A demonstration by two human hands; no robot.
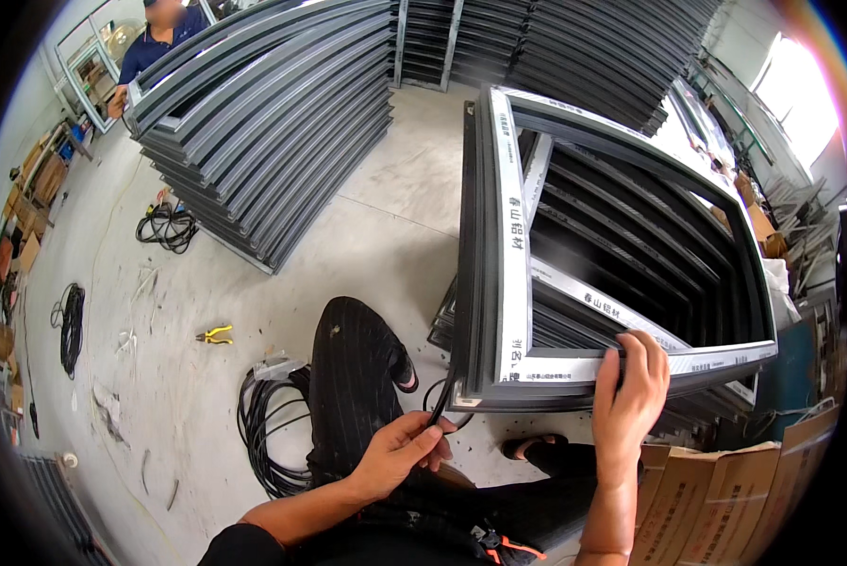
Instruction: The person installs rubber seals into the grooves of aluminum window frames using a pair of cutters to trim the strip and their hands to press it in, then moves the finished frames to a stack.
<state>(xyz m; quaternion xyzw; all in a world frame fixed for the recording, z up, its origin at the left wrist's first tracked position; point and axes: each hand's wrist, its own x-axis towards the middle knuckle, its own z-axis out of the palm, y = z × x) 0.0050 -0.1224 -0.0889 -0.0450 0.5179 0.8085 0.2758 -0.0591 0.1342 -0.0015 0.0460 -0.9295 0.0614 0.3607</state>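
A dark grey window frame (510, 283) with white protective film on its face lies on top of a stack of similar frames at the right. My left hand (400, 455) is closed in a pinch on a black rubber strip (437, 407) by the frame's near left corner. The strip runs up along the frame's outer side, and a loop of it hangs below the corner. My right hand (633, 382) grips the near edge of the frame, its fingers curled over the filmed face and bent inward. Part of that grip is hidden behind the hand.
A coil of black strip (263, 434) lies left of my leg. Yellow-handled pliers (215, 335) and another black coil (72, 330) are on the floor. A tall frame stack (273, 141) stands ahead, with a person (159, 47) behind it. Cardboard boxes (735, 500) sit at the lower right.
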